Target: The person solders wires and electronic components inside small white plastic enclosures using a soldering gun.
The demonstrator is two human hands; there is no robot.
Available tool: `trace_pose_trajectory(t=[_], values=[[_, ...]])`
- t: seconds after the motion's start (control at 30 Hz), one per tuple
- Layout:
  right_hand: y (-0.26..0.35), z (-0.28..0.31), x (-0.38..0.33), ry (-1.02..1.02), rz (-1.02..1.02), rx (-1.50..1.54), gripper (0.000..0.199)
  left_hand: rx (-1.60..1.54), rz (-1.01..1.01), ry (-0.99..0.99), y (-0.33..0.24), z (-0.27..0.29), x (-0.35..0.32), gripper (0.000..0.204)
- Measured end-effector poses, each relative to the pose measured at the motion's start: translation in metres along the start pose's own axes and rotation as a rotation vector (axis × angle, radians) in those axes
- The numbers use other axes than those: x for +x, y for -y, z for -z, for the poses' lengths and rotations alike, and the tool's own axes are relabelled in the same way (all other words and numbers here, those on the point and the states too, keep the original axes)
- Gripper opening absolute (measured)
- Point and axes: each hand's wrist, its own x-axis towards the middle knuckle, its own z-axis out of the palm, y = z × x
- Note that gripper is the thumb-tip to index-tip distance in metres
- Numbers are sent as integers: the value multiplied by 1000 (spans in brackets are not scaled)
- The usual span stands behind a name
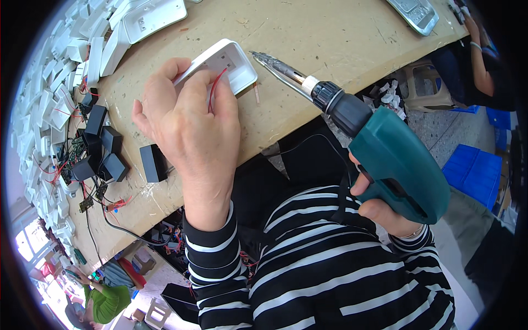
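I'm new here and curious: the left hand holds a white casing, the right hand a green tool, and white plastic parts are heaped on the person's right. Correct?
Not quite: the heap of white plastic parts is on the person's left, as the head view shows. The left hand does hold a white casing, and the right hand a green tool.

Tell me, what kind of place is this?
Probably a workshop or small factory. A big heap of white plastic casings lies on the table, black boxes sit near loose wires, and the right hand holds a green gun-shaped tool.
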Motion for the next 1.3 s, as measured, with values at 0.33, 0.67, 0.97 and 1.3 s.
trace_pose_trajectory(t=[0.33, 0.67, 0.97, 1.3], values=[[-5, 1, 4, -49, 57, 29, 64, -60, -67, -75, 0, -2, -3, 12], [-3, 4, -2, 19, -110, 307, 64, -124, -38, -107, 2, 6, -7, 12], [-2, -2, 1, -67, -98, 587, 69, 48, -128, -79, 5, 12, -5, 9], [3, -15, -14, -26, -176, 387, 58, 3, -168, -16, 9, 9, 4, 6]])
